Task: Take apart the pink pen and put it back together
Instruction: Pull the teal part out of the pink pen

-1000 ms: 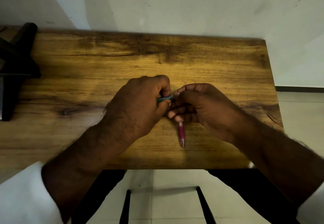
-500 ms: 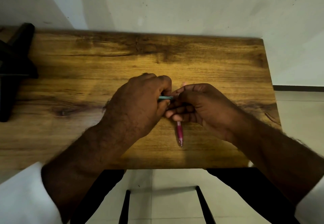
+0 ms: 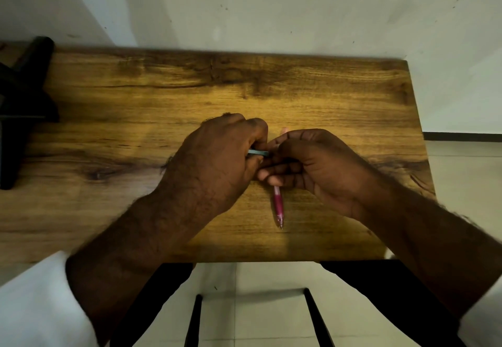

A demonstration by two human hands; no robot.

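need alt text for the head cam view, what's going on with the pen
Two bare hands meet over a wooden table: the right hand grips a pink pen whose tip points toward the person, while the left hand pinches a thin pale blue-green part against the right fingers. A dark object sits at the table's left edge.

Both hands met above the middle of the desk point(image 3: 312, 94), the left hand point(image 3: 217, 162) left of the right hand point(image 3: 315, 167); the pen point(image 3: 278, 205) pointed toward the desk's near edge beneath the right hand.
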